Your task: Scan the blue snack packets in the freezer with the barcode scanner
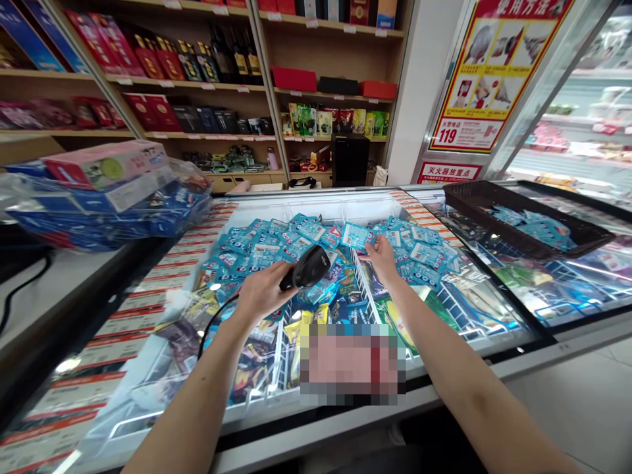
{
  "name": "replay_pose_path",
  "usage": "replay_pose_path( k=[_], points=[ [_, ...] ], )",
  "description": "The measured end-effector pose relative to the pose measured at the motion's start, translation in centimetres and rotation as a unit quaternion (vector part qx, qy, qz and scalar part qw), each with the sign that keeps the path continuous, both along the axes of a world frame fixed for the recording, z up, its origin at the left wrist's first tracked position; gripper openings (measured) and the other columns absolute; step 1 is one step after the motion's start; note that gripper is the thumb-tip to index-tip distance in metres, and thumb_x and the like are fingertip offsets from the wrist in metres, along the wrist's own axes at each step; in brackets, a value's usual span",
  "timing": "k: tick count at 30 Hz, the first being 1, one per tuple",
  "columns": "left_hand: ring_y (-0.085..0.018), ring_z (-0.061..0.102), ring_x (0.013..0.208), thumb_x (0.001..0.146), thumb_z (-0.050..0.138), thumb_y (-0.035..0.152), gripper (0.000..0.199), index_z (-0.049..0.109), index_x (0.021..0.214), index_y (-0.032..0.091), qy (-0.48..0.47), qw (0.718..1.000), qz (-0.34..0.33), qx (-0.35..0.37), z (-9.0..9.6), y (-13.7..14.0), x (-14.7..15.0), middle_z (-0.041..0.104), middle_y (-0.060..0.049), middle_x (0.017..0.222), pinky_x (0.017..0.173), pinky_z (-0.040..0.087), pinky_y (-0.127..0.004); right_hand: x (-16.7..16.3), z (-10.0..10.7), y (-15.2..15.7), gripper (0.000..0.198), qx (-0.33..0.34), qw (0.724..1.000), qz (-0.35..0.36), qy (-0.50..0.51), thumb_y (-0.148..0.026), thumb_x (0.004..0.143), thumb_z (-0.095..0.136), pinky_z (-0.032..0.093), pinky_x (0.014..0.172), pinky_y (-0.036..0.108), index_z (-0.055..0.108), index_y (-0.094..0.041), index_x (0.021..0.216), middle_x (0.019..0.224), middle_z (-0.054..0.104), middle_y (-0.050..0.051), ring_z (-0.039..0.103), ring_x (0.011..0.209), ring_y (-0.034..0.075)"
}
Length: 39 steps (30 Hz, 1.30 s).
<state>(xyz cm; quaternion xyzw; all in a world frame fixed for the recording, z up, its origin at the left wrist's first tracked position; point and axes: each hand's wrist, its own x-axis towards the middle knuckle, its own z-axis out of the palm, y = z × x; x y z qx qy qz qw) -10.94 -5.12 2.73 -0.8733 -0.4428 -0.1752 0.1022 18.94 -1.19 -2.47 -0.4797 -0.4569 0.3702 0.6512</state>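
There is one black plastic handheld scanner (312,266) at the centre of the frame. Flat light-blue plastic packets (269,253) fill the middle, too overlapped to count. One dark brown rectangular plastic basket (469,199) is at the right. Three flat rectangular boxes (295,79), one pink bottle (272,158) and one black upright cabinet (350,161) are at the upper centre, and two red printed signs (494,72) at the upper right.

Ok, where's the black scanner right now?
In the head view's centre, the black scanner is held in the left hand, near the blue packets and left of the right hand.
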Motion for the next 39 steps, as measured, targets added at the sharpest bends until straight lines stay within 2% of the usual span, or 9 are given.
replay_pose_path(
  k=[7,15,23,39],
  points=[
    [-0.021,0.063,0.082,0.081,0.049,0.04,0.033,0.054,0.109,0.023,0.026,1.0,-0.002,0.008,0.03,-0.23,0.08,0.065,-0.003,0.102,0.057,0.039,-0.027,0.01,0.0,-0.35,0.038,0.01,0.999,0.026,0.024,-0.049,0.074,0.059,0.058,0.065,0.04,0.039,-0.026,0.097,0.092,0.06,0.0,0.068,0.079,0.021],
    [-0.019,0.062,0.082,0.083,0.048,0.04,0.034,0.053,0.111,0.022,0.014,1.0,-0.007,0.002,0.0,-0.33,0.16,0.065,-0.003,0.101,0.057,0.039,-0.026,-0.04,-0.1,-0.32,0.035,0.005,1.0,0.025,-0.005,-0.049,0.074,0.059,0.059,0.065,0.038,0.039,-0.026,0.092,0.079,0.053,-0.003,0.067,0.077,0.02],
    [-0.019,0.062,0.082,0.084,0.046,0.041,0.035,0.052,0.112,0.021,0.018,1.0,-0.012,-0.007,0.18,-0.46,0.22,0.064,-0.005,0.103,0.057,0.039,-0.026,-0.07,0.06,-0.51,0.035,0.003,1.0,0.025,-0.017,-0.05,0.075,0.058,0.059,0.065,0.037,0.039,-0.026,0.093,0.078,0.05,-0.004,0.067,0.077,0.02],
    [-0.021,0.063,0.084,0.083,0.046,0.042,0.038,0.052,0.114,0.021,0.024,1.0,-0.006,-0.019,0.16,-0.49,0.14,0.064,-0.006,0.104,0.058,0.041,-0.027,-0.2,0.08,-0.42,0.036,0.0,1.0,0.014,-0.024,-0.05,0.073,0.059,0.058,0.063,0.038,0.042,-0.026,0.093,0.079,0.055,-0.003,0.067,0.078,0.02]
  ],
)
